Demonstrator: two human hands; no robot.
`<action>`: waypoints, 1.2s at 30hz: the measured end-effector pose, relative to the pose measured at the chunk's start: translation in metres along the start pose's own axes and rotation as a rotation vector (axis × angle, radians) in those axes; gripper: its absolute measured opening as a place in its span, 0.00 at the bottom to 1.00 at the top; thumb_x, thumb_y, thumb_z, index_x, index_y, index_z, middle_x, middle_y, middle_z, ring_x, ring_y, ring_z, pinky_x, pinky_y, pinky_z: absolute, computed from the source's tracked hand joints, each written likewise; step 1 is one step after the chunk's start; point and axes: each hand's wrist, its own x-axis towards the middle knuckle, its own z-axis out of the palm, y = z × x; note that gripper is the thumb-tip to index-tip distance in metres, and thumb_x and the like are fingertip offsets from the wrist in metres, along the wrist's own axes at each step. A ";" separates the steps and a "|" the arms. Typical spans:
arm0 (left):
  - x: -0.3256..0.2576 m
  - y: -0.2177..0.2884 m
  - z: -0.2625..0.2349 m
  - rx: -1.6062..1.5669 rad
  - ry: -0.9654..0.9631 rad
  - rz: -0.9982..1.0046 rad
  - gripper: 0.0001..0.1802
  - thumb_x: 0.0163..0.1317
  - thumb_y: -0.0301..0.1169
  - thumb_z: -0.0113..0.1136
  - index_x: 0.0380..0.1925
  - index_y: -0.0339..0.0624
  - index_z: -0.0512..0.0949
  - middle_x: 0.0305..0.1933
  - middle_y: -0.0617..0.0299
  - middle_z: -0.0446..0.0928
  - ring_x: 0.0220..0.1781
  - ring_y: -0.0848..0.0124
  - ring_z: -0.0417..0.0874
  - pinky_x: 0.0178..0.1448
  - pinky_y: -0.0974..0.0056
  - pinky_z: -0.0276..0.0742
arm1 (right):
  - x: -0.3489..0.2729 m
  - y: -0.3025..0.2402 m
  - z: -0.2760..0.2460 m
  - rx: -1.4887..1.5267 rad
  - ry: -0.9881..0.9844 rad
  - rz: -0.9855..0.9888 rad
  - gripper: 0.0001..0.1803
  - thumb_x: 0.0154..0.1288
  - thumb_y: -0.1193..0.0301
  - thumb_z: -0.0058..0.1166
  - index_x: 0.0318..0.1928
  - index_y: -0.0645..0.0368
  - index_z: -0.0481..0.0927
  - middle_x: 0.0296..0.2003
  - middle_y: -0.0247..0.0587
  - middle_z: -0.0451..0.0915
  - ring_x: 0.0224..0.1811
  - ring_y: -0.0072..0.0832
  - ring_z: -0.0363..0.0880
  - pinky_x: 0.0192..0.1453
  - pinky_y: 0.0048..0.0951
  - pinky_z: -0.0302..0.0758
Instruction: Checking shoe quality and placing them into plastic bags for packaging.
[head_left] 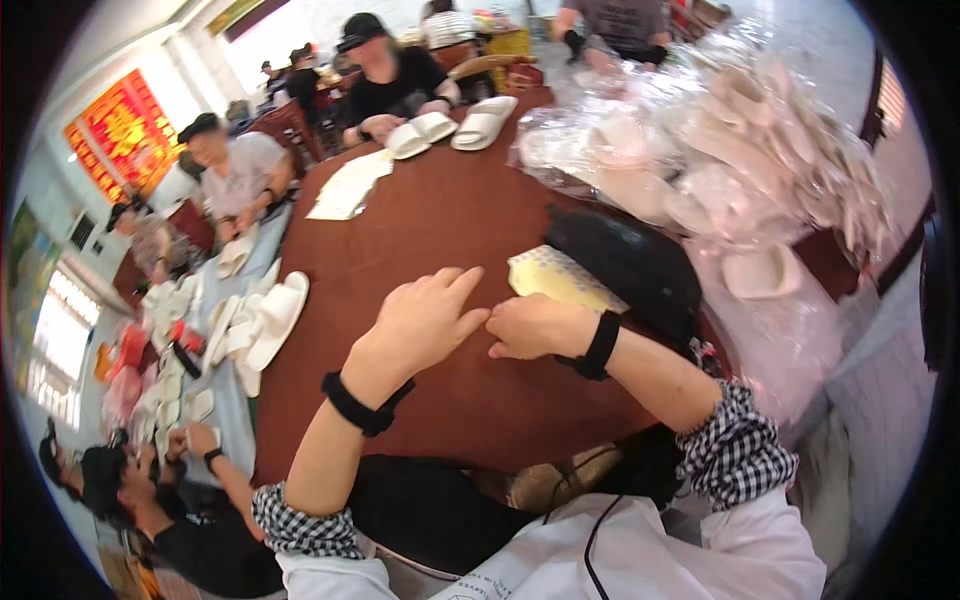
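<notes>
the left hand (420,318) hovers over the brown table (400,230), thumb and fingers loosely parted, nothing visible between them; the right hand (532,325) curls its fingers inward, and whether they hold anything i cannot tell. just beyond it on the table is a yellow patterned piece (557,277), beside a slumped black bag (635,262)

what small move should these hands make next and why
Probably ease the right hand slightly forward to the yellow patterned piece: that piece lies nearest it, beside the black bag-like item, and the left hand looks empty. Whether the right hand already touches it, I can't tell.
</notes>
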 end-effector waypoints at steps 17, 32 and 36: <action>-0.012 -0.039 0.087 0.107 -0.442 0.056 0.41 0.66 0.50 0.59 0.71 0.37 0.62 0.73 0.38 0.61 0.69 0.43 0.70 0.69 0.49 0.71 | -0.070 0.287 -0.064 -0.030 0.668 0.658 0.30 0.62 0.58 0.58 0.59 0.66 0.77 0.54 0.67 0.78 0.59 0.56 0.77 0.66 0.46 0.71; -0.021 -0.050 0.091 -0.076 -0.201 -0.013 0.35 0.62 0.45 0.65 0.65 0.39 0.70 0.67 0.43 0.68 0.60 0.46 0.75 0.62 0.50 0.77 | 0.051 0.165 -0.056 0.825 0.357 -0.085 0.35 0.67 0.63 0.63 0.69 0.64 0.66 0.58 0.50 0.76 0.55 0.32 0.77 0.59 0.33 0.75; -0.012 -0.042 0.084 -0.304 0.051 -0.353 0.31 0.62 0.38 0.64 0.64 0.40 0.69 0.67 0.45 0.68 0.65 0.46 0.73 0.63 0.51 0.75 | 0.056 0.116 -0.083 0.743 0.516 -0.030 0.26 0.69 0.65 0.59 0.65 0.61 0.75 0.51 0.46 0.84 0.49 0.31 0.83 0.54 0.31 0.79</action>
